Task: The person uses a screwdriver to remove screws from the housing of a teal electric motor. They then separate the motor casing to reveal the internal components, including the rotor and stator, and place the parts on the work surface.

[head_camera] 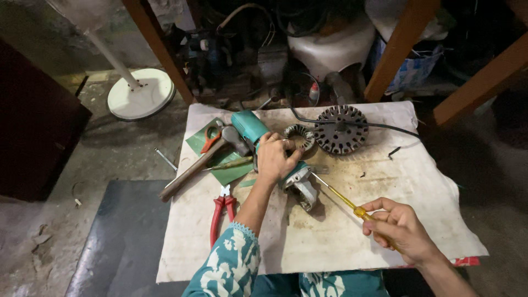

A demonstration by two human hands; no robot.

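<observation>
My left hand (276, 159) grips the body of a teal angle grinder (250, 127) that lies on a stained white board (330, 242). The grinder's grey metal head (304, 190) points toward me. My right hand (401, 228) holds a yellow-handled screwdriver (352, 206), whose thin shaft reaches up-left with its tip at the grinder's head. A small wound stator ring (300, 136) sits just beyond my left hand.
A large dark motor stator (341, 129) and a black cable (385, 127) lie at the back. A hammer (195, 168), orange-handled scissors (210, 138), red pliers (221, 212) and green sheet (228, 173) lie left. A white fan base (140, 93) stands on the floor.
</observation>
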